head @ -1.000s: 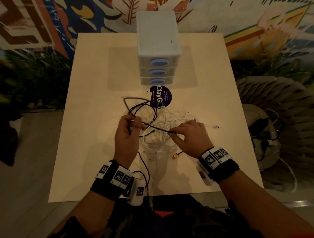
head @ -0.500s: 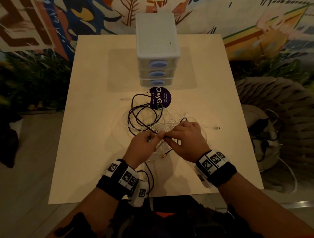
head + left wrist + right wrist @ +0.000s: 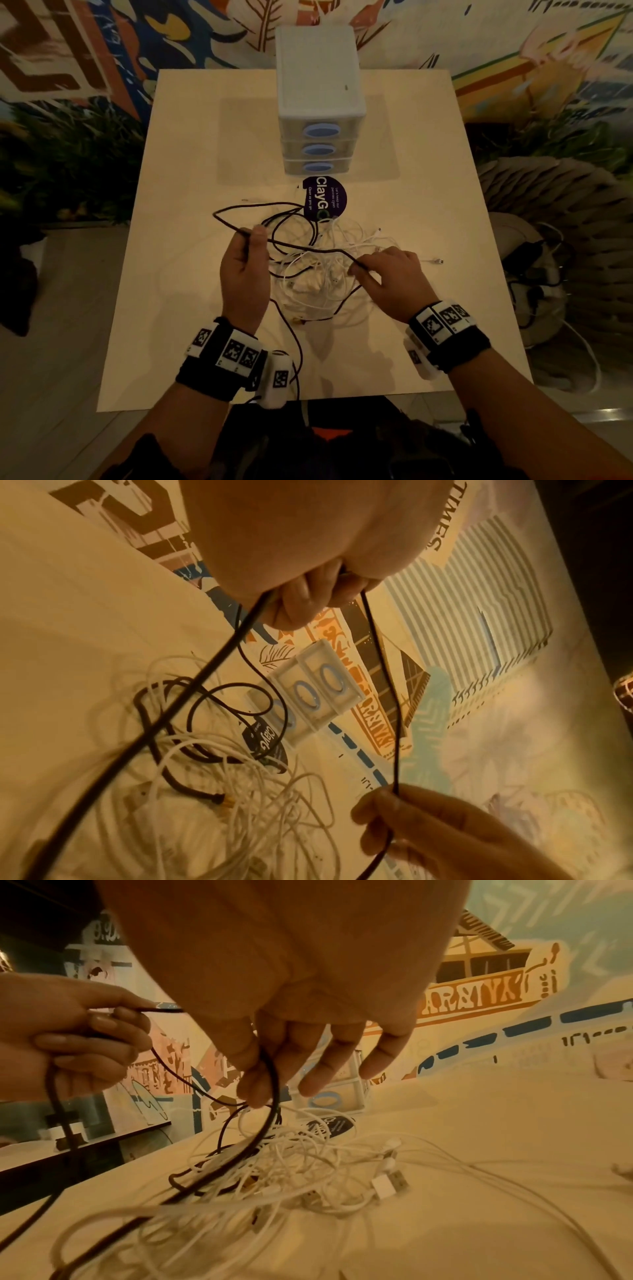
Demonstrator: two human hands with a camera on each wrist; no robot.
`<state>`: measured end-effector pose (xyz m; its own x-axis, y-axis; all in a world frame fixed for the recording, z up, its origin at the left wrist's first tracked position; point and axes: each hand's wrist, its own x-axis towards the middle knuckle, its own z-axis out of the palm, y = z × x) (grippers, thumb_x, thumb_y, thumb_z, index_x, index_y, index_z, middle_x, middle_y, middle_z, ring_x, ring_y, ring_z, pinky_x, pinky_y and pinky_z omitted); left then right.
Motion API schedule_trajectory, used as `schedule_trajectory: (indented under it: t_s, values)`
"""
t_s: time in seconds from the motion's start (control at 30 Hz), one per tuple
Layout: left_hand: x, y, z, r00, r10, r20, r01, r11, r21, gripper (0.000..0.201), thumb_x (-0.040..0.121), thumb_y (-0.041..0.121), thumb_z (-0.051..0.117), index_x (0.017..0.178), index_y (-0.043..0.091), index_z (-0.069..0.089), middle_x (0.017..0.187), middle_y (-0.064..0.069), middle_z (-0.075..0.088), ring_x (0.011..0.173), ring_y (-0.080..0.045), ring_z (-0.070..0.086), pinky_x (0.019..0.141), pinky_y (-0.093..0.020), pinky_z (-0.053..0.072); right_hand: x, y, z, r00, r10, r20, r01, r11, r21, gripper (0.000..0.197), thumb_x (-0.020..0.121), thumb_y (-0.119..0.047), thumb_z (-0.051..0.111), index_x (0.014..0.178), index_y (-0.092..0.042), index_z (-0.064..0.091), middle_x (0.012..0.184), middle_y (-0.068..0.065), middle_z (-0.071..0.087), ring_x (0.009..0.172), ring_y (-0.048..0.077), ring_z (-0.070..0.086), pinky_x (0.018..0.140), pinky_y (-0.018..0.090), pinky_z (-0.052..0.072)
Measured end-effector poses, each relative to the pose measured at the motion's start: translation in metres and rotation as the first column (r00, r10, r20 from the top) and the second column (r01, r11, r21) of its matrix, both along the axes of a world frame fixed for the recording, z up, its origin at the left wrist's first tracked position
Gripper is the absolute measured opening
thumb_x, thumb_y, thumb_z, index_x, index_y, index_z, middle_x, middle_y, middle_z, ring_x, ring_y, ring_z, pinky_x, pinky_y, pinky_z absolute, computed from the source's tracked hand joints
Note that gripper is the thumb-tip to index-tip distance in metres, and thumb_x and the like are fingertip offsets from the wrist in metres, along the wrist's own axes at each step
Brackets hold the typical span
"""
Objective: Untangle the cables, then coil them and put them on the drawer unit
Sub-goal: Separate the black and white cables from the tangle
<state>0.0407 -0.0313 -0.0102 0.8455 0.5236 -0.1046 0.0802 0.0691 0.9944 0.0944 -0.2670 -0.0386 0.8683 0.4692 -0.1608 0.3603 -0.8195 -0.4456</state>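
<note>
On the pale table the tangle of white cables lies just in front of the drawer unit, on the person's side of it, with a round purple sticker between the two. The drawer unit has 3 drawers with blue oval handles and stands at the table's far edge, its top bare.

The left hand is to the left of the tangle, raised above the table, its fingers curled round the black cable (the left wrist view shows the cable passing through the closed fist and out both sides). From there 1 stretch of black cable runs across the top of the white tangle to the right hand, which pinches it between thumb and forefinger; its other fingers are spread and relaxed, as the right wrist view shows. More loops of the black cable lie among the white ones and toward the sticker. Another length runs from the tangle toward the near table edge, past the left wrist.
</note>
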Motion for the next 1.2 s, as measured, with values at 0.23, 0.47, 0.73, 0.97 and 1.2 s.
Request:
schedule_trajectory:
  t_s: [0.23,0.47,0.73,0.97,1.2]
  values:
    - [-0.005,-0.024,-0.003,0.927,-0.350,-0.133,0.366,0.922,0.123,0.030,0.095,0.048,0.058,0.100,0.019,0.063,0.059,0.014,0.057,0.053,-0.002,0.047,0.055,-0.021,0.040,0.003,0.010,0.006,0.985,0.154,0.080,-0.167,0.966,0.196,0.035,0.103,-0.053,0.041,0.108,-0.035,0.071,0.084,-0.011,0.073,0.077,0.018,0.059,0.074,0.043,0.046]
    - [-0.006,-0.033,0.010,0.934,-0.357,-0.008,0.356,0.931,0.079,0.035,0.110,0.019,0.037,0.104,0.006,0.069,0.067,-0.008,0.058,0.054,-0.001,0.052,0.059,-0.010,0.041,-0.003,0.015,0.002,0.987,0.152,-0.045,-0.144,0.979,0.143,0.028,0.102,-0.043,0.051,0.097,-0.023,0.070,0.082,-0.007,0.062,0.077,0.013,0.053,0.072,0.036,0.046]
    - [-0.005,-0.021,0.005,0.974,-0.224,-0.001,0.224,0.974,-0.003,0.028,0.110,0.022,0.039,0.097,0.010,0.062,0.067,-0.006,0.058,0.052,-0.008,0.044,0.049,-0.015,0.034,-0.005,0.014,0.008,0.947,0.084,-0.310,0.012,0.955,0.297,0.018,0.108,-0.031,0.041,0.100,-0.027,0.057,0.087,-0.014,0.069,0.069,0.001,0.068,0.068,0.028,0.054]
    - [-0.013,-0.009,-0.005,0.973,-0.219,-0.069,0.226,0.964,0.137,0.015,0.103,0.021,0.056,0.100,0.010,0.066,0.064,-0.011,0.056,0.054,-0.007,0.050,0.057,-0.016,0.043,0.002,0.006,0.040,0.976,-0.111,-0.188,0.201,0.794,0.573,0.023,0.109,-0.031,0.037,0.094,-0.022,0.052,0.077,0.001,0.069,0.061,0.015,0.069,0.063,0.034,0.057]
    - [-0.007,0.008,-0.024,0.976,-0.008,-0.218,0.074,0.952,0.296,0.020,0.092,0.026,0.074,0.107,0.023,0.060,0.065,0.003,0.054,0.053,-0.005,0.047,0.056,-0.015,0.042,0.031,-0.022,0.057,0.905,-0.418,-0.078,0.326,0.565,0.758,0.027,0.110,-0.033,0.036,0.089,-0.029,0.052,0.067,0.010,0.061,0.050,0.034,0.057,0.050,0.040,0.049]
